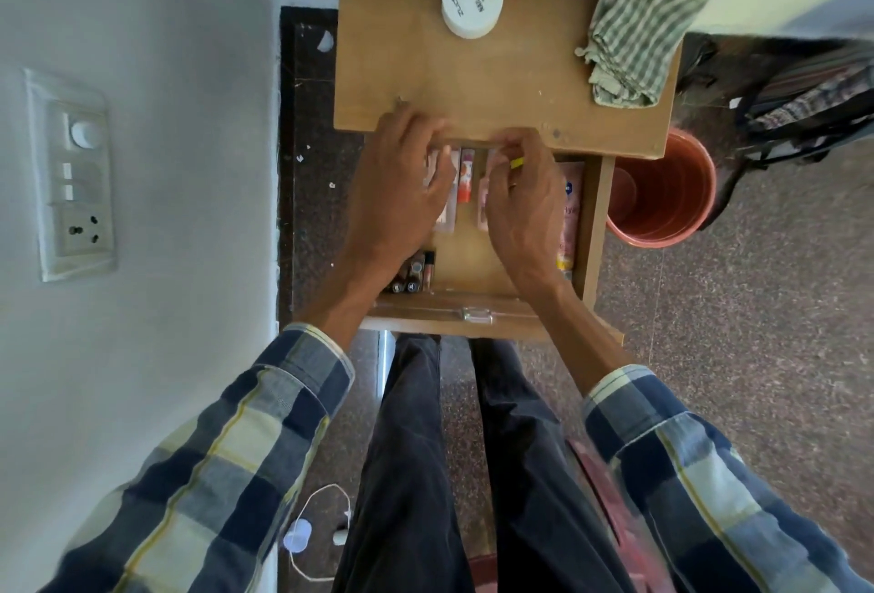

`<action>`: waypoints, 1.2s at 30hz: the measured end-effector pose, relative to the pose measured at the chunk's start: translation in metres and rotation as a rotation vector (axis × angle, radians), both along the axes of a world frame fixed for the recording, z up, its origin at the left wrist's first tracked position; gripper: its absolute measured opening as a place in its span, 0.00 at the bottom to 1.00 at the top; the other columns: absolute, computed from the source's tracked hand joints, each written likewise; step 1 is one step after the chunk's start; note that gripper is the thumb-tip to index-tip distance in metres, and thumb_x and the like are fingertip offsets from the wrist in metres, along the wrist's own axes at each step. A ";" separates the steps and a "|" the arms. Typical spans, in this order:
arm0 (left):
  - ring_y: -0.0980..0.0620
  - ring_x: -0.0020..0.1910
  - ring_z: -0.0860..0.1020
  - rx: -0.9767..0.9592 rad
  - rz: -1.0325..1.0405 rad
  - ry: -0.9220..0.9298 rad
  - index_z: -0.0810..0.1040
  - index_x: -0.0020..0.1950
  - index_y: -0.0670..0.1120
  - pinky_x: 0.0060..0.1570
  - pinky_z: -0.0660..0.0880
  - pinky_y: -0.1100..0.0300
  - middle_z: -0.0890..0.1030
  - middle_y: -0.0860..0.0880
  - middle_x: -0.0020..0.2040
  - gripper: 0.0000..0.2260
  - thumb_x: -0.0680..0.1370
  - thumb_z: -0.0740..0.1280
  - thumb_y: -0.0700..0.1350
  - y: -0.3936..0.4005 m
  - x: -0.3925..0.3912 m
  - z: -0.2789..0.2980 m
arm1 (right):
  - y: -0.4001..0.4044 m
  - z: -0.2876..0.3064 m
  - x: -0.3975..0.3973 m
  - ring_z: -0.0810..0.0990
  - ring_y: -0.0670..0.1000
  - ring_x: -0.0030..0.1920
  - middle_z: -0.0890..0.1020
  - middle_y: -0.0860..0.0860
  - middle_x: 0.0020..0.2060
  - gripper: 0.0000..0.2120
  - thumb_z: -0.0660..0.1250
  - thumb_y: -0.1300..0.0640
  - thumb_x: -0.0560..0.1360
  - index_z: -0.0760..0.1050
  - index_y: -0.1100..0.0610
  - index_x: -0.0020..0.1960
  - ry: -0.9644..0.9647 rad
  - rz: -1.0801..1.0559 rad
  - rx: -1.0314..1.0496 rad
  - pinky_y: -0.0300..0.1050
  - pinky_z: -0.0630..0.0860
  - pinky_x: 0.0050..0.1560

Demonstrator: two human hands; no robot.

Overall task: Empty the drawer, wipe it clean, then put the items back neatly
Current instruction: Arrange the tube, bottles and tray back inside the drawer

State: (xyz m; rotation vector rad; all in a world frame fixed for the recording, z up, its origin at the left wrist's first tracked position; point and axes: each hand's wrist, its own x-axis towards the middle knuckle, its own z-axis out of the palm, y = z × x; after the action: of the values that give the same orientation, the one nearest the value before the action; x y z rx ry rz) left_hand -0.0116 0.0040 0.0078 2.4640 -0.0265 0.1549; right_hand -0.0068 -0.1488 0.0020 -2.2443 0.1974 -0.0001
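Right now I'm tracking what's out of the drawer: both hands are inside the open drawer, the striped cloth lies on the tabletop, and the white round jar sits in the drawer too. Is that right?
Not quite. The head view shows the white round jar on the tabletop, not in the drawer. The rest holds: left hand and right hand are inside the open drawer, and the striped cloth lies on the tabletop.

The person wears a navy, grey and cream checked shirt with thin yellow lines, cuffs [316,346] buttoned at the wrists nearest the drawer [454,313], and dark trousers [416,450].
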 end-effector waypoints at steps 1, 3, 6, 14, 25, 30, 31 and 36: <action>0.51 0.58 0.78 -0.022 0.042 -0.016 0.81 0.66 0.42 0.59 0.74 0.64 0.80 0.45 0.61 0.11 0.84 0.67 0.42 -0.004 0.013 0.004 | -0.001 0.004 0.012 0.79 0.44 0.47 0.83 0.48 0.50 0.10 0.62 0.62 0.82 0.79 0.58 0.60 -0.041 -0.006 0.010 0.30 0.71 0.46; 0.54 0.59 0.77 -0.074 0.126 -0.026 0.79 0.68 0.40 0.59 0.72 0.72 0.78 0.44 0.63 0.13 0.83 0.68 0.39 -0.012 0.039 0.008 | -0.002 0.009 0.036 0.79 0.45 0.49 0.82 0.49 0.51 0.13 0.62 0.65 0.80 0.79 0.59 0.61 -0.104 -0.007 0.025 0.40 0.77 0.49; 0.50 0.61 0.79 -0.102 0.196 -0.006 0.77 0.71 0.39 0.60 0.75 0.65 0.76 0.42 0.65 0.16 0.82 0.68 0.37 -0.021 0.074 0.009 | 0.000 0.013 0.071 0.78 0.45 0.51 0.79 0.48 0.53 0.18 0.62 0.67 0.77 0.78 0.60 0.65 -0.112 -0.013 0.001 0.44 0.79 0.51; 0.45 0.63 0.80 -0.137 0.343 0.169 0.80 0.69 0.42 0.65 0.75 0.53 0.77 0.44 0.68 0.15 0.83 0.70 0.43 -0.033 0.128 0.004 | 0.015 0.018 0.124 0.72 0.51 0.58 0.81 0.49 0.56 0.20 0.64 0.53 0.82 0.76 0.60 0.71 -0.011 0.190 0.023 0.36 0.65 0.51; 0.58 0.44 0.82 -0.303 0.392 0.083 0.83 0.55 0.43 0.49 0.81 0.55 0.84 0.50 0.49 0.09 0.81 0.75 0.47 -0.048 0.066 -0.003 | -0.009 0.019 0.066 0.77 0.37 0.49 0.78 0.53 0.56 0.17 0.64 0.68 0.74 0.80 0.61 0.62 0.045 -0.090 0.101 0.32 0.75 0.47; 0.58 0.43 0.84 -0.374 0.305 0.144 0.84 0.52 0.43 0.41 0.81 0.60 0.86 0.53 0.45 0.10 0.83 0.74 0.50 -0.052 0.013 -0.003 | -0.028 0.030 0.006 0.79 0.41 0.53 0.80 0.51 0.58 0.16 0.64 0.69 0.75 0.80 0.58 0.60 0.103 -0.181 0.105 0.32 0.76 0.48; 0.57 0.42 0.84 -0.368 0.281 0.163 0.84 0.51 0.43 0.40 0.81 0.58 0.86 0.53 0.45 0.10 0.84 0.73 0.51 -0.049 0.005 -0.007 | -0.031 0.027 -0.006 0.79 0.45 0.55 0.80 0.51 0.57 0.16 0.64 0.69 0.75 0.80 0.58 0.59 0.120 -0.176 0.083 0.33 0.75 0.49; 0.60 0.39 0.83 -0.298 0.172 0.325 0.86 0.49 0.43 0.38 0.80 0.59 0.87 0.51 0.42 0.10 0.84 0.73 0.49 -0.038 -0.032 -0.027 | -0.035 0.002 -0.053 0.79 0.38 0.54 0.79 0.48 0.57 0.17 0.64 0.69 0.74 0.80 0.59 0.61 0.256 -0.161 0.078 0.39 0.78 0.49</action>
State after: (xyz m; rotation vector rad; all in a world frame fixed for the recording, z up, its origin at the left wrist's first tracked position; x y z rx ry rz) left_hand -0.0440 -0.0340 -0.0196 2.1639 0.3265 -0.1594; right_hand -0.0598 -0.1838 0.0037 -2.1408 0.5075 0.2056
